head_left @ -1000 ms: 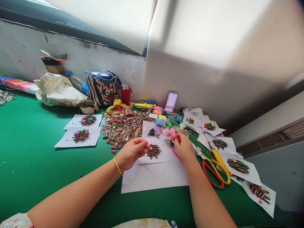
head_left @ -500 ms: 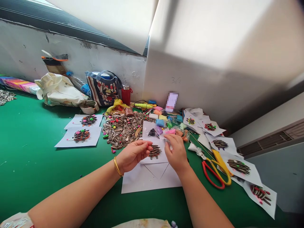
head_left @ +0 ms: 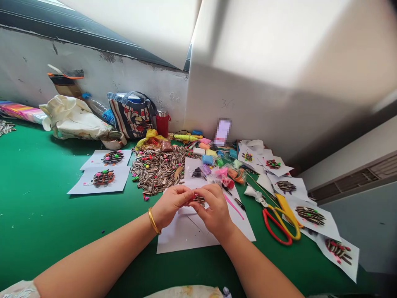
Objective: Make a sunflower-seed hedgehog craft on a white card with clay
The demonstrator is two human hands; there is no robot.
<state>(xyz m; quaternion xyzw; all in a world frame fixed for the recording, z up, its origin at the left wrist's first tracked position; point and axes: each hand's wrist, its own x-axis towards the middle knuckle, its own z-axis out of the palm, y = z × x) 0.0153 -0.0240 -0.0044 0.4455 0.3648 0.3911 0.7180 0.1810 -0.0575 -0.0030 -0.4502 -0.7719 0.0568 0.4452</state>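
Over the white paper, my left hand (head_left: 174, 205) is closed in a pinch, with a small red piece of modelling clay (head_left: 191, 197) at its fingertips. My right hand (head_left: 214, 209) meets it there, thumb and forefinger bent around the same spot; the fingers partly hide the piece. Just behind and below the fingertips lies a hedgehog picture (head_left: 199, 199) made of striped sunflower seeds, mostly covered by my hands. The larger white sheet (head_left: 173, 242) lies underneath. A pink strip tool (head_left: 234, 207) and a black pen cap (head_left: 240, 203) rest on it, beside my right hand.
A heap of sunflower seeds (head_left: 159, 169) lies behind my hands, beside coloured clay packets (head_left: 207, 160). Red-and-yellow scissors (head_left: 279, 225) are at right, near several finished seed pictures (head_left: 313, 215). Two more pictures (head_left: 102, 184) lie left. Bags (head_left: 132, 116) and a red flask (head_left: 162, 124) line the wall.
My right hand has moved down and left from the clay packets to meet my left hand at the fingertips. The pink strip and pen cap now show beside it.
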